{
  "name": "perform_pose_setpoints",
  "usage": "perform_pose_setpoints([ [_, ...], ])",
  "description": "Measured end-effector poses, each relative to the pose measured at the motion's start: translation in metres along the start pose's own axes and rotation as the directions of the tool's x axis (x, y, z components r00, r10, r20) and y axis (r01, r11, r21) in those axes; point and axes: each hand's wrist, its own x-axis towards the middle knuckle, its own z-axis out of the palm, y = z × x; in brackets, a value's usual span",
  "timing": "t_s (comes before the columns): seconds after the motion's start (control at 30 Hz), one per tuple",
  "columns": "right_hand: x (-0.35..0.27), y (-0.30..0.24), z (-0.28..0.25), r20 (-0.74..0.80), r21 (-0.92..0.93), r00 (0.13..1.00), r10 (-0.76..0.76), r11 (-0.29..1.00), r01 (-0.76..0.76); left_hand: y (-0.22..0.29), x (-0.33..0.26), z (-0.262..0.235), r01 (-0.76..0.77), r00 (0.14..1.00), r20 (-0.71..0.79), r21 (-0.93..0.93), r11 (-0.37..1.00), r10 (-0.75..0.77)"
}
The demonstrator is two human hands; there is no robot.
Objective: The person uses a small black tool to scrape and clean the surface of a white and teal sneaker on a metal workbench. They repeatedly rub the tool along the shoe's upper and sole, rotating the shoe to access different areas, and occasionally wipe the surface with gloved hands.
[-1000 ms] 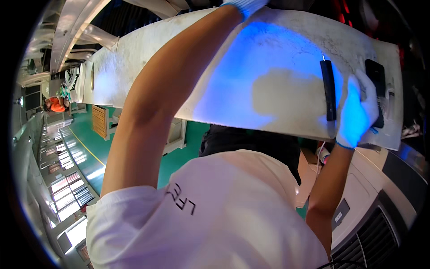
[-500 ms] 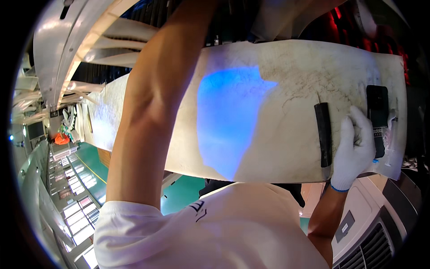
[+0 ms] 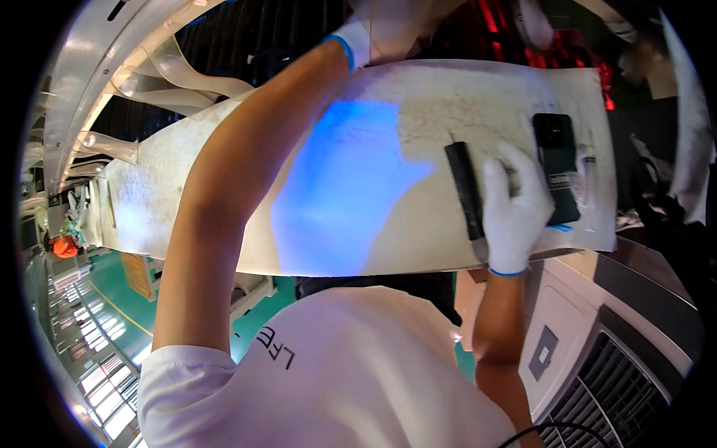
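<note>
My left arm reaches across the pale, scuffed board (image 3: 426,239) to its far edge. There my left hand (image 3: 360,41), in a white glove with a blue cuff, meets a blurred, pale brownish, see-through thing (image 3: 399,30). Its fingers are smeared, so I cannot tell whether it grips it. My right hand (image 3: 517,213), also white-gloved, rests at the board's right part, thumb and forefinger apart with nothing between them. Just left of it lies a black bar-shaped tool (image 3: 464,187) with a grey lower end. A dark phone (image 3: 556,160) lies to its right.
Beside the phone is a slim clear object (image 3: 588,175). Blue light falls on the board's middle. Dark rollers (image 3: 276,37) and red-lit parts (image 3: 515,45) lie beyond the far edge. A pale machine housing with a black grille (image 3: 612,381) stands at the near right.
The view has shifted, so the board and the things on it sit further left. My left glove and the see-through thing now show at the far edge. The right hand stays between tool and phone.
</note>
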Motion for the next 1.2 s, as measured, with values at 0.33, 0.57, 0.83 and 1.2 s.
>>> perform_pose_setpoints([
  [0.33, -0.001, 0.001, -0.003, 0.002, 0.111, 1.0, -0.01, 0.994, 0.01, 0.148, -0.008, 0.148, 0.184, 0.98, 0.072, 0.008, 0.983, -0.184],
  [0.57, -0.001, 0.008, -0.005, 0.057, 0.075, 0.997, -0.051, 0.996, 0.046, 0.162, 0.015, 0.209, 0.108, 0.925, 0.304, 0.365, 0.925, -0.228],
  [0.83, -0.003, 0.003, -0.006, 0.027, 0.121, 1.0, 0.008, 0.993, -0.011, 0.121, 0.047, 0.114, 0.091, 0.965, 0.26, -0.254, 0.963, -0.022],
  [1.2, 0.005, 0.044, 0.011, -0.018, 0.125, 0.997, -0.076, 0.989, 0.078, 0.061, -0.151, -0.091, 0.379, 0.892, 0.394, -0.919, -0.108, -0.222],
])
